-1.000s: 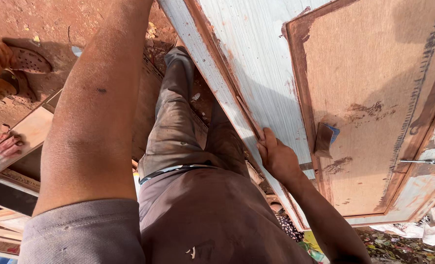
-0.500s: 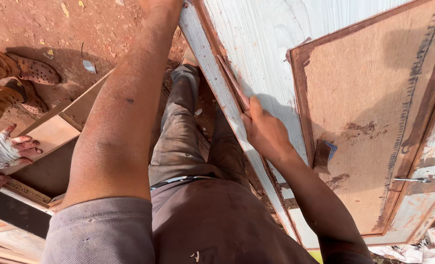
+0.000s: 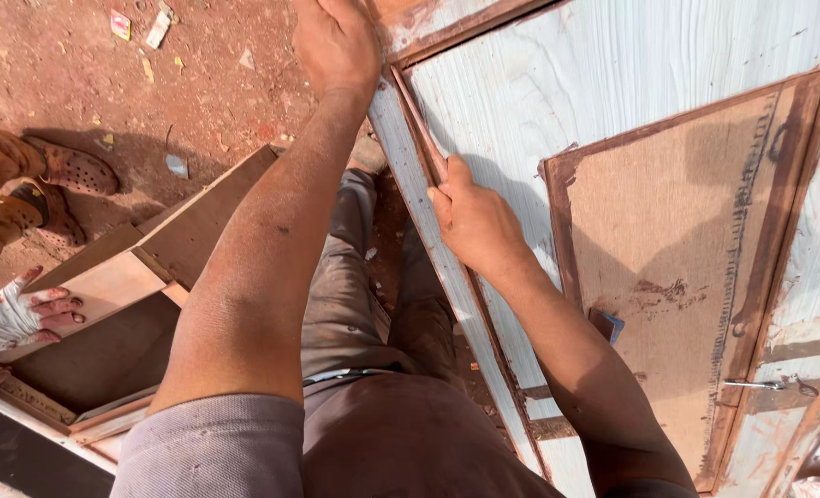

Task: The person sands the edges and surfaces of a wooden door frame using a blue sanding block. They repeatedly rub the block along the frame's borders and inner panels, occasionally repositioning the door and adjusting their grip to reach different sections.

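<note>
The right hand [image 3: 470,217] now sits higher along the near edge of the door panel [image 3: 613,101] than it did a second ago, when it gripped the same edge lower down, close to the person's hip. The fingers curl over the thin reddish-brown strip [image 3: 424,138] that runs along that edge, with the thumb lying along the pale face beside it, so the hand is closed on the strip and edge together. The left hand [image 3: 336,41], which lay out of sight above the picture half a second ago, now shows at the top of the view, pressed on the upper end of the same edge near the panel's corner. Its fingers run past the top of the picture, so it cannot be told whether it grips or merely presses flat. The panel itself lies slanted across the right half of the view, pale grey-white with a raised brown board [image 3: 677,277] framed on its face and a small metal latch [image 3: 751,385] near the lower right. Both hands having climbed the edge, the judgement is that the person is working up the strip towards the corner, holding or seating it along the way. To the left, on the red earth floor [image 3: 198,83], lies a stack of wooden boards [image 3: 152,267]. A co-worker's bandaged hand [image 3: 18,314] rests on them, and a sandalled foot [image 3: 73,171] stands well apart.
</note>
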